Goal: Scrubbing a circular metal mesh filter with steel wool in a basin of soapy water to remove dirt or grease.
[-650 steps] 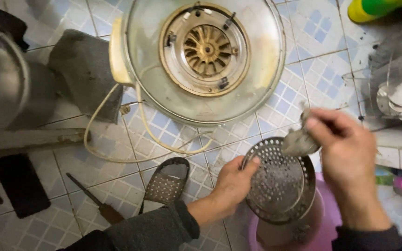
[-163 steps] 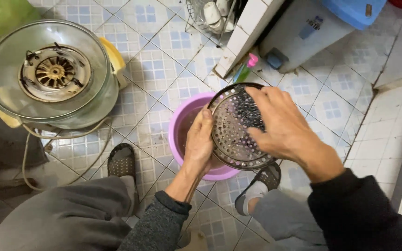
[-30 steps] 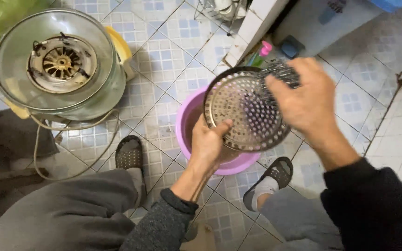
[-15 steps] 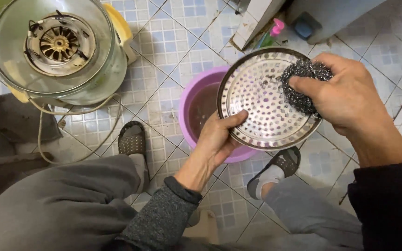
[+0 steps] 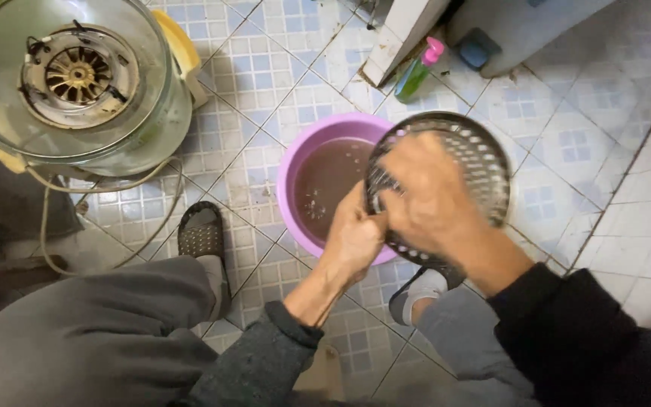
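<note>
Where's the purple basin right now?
Head view, centre: the purple basin sits on the tiled floor, holding brown water, partly behind the perforated metal disc.

A single head-worn camera looks almost straight down from above the person's knees onto the tiled floor — close in, the purple basin near the middle of the frame, a round appliance lid up-left of that basin.
</note>
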